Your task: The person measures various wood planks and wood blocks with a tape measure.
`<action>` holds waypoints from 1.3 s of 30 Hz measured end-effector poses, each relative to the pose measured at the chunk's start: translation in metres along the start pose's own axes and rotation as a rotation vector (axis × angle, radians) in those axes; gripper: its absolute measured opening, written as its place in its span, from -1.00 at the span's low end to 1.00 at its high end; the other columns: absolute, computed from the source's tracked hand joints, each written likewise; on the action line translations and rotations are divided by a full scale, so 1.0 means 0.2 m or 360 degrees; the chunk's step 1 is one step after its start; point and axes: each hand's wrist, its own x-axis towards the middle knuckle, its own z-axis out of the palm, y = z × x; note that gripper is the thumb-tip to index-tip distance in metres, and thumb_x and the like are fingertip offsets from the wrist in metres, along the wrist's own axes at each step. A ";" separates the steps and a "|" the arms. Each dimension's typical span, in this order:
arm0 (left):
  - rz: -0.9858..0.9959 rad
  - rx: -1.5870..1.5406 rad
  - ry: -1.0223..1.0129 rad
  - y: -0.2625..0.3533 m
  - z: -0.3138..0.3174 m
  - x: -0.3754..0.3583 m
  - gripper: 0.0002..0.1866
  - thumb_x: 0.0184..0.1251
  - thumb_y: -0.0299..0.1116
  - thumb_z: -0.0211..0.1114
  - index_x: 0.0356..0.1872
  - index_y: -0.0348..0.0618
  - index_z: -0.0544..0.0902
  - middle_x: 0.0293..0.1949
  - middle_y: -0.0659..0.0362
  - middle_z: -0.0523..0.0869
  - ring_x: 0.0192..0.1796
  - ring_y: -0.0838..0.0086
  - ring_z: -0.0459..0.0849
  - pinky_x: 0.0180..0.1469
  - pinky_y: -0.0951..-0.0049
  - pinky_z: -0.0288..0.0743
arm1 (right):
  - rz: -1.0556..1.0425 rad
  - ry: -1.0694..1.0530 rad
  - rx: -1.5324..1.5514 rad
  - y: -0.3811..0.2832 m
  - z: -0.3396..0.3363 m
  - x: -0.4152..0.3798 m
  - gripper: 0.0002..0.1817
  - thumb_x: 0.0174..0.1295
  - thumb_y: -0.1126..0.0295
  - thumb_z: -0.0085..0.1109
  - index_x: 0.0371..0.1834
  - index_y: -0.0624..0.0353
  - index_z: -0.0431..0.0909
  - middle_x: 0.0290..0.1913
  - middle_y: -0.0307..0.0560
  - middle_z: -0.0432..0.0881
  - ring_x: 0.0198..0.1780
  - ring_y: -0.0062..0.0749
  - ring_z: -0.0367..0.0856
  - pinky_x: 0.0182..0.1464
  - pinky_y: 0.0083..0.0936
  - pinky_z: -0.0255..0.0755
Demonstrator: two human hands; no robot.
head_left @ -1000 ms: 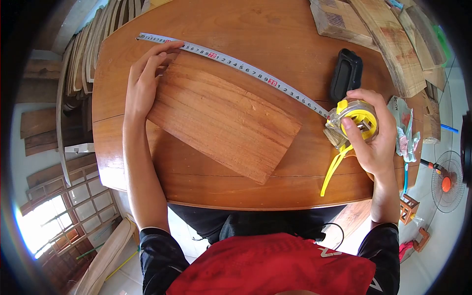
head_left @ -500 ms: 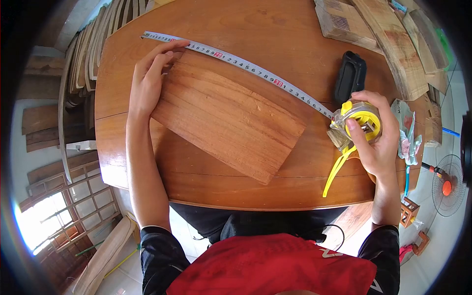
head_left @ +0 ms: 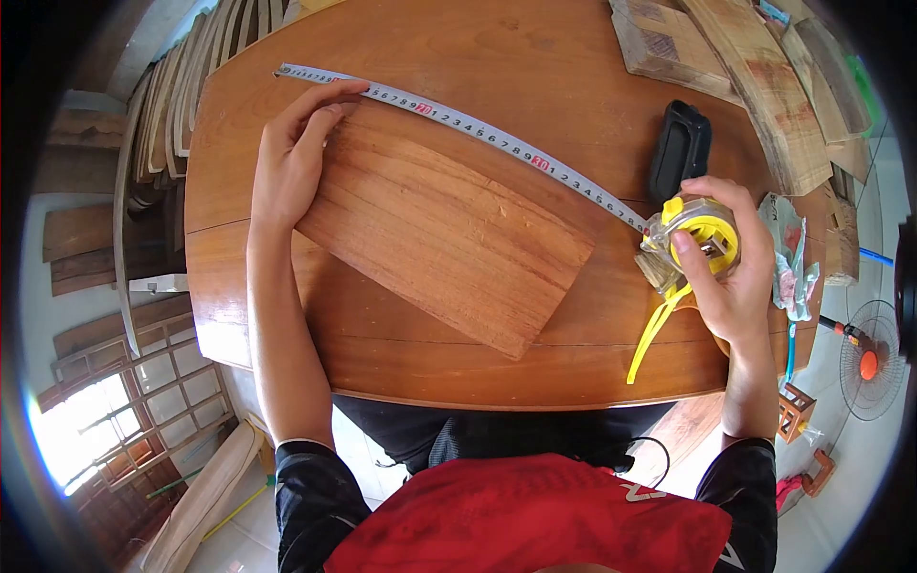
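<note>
A reddish-brown wooden board (head_left: 444,234) lies aslant on the table in front of me. My left hand (head_left: 296,158) is curled around its upper left end, with the fingertips touching the tape's blade. In my right hand (head_left: 731,258) is a clear and yellow tape measure (head_left: 705,231), its yellow wrist strap (head_left: 650,336) hanging down. The tape's white blade (head_left: 487,134) is drawn out past the board's far long edge, its hooked end beyond my left fingers. Red marks such as 20 and 30 show on it. My left fingertips hide part of the blade.
A black plastic case (head_left: 680,148) sits on the wooden table (head_left: 458,38) just behind my right hand. Thick planks (head_left: 755,86) lie at the back right, beside a crumpled plastic wrapper (head_left: 791,253). Curved wooden slats (head_left: 167,115) lean at the left. A fan (head_left: 867,363) stands at the right.
My left hand has shifted very slightly, its thumb and fingers bending a little at the board's end. The board, the tape measure and my right hand look unmoved.
</note>
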 end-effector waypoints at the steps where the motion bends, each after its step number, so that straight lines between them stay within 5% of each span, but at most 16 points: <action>1: 0.0005 -0.0011 0.0001 0.00 0.00 0.00 -0.65 0.55 -0.44 0.06 0.15 -0.26 0.74 0.09 0.09 0.80 0.23 0.44 0.69 0.35 0.47 0.44 | -0.0002 -0.0005 -0.0008 0.00 0.00 0.00 -0.61 0.24 0.51 0.35 0.14 0.27 0.57 -0.10 0.00 0.71 -0.13 -0.38 0.77 -0.08 -0.54 0.58; 39: 0.0047 0.0004 0.0006 -0.02 0.00 0.00 -0.65 0.57 -0.44 0.06 0.19 -0.28 0.72 0.11 0.08 0.80 0.25 0.41 0.69 0.37 0.43 0.44 | -0.0034 0.0022 -0.0041 0.00 0.00 0.00 -0.59 0.22 0.54 0.37 0.15 0.26 0.58 -0.10 0.01 0.74 -0.12 -0.36 0.79 -0.07 -0.51 0.60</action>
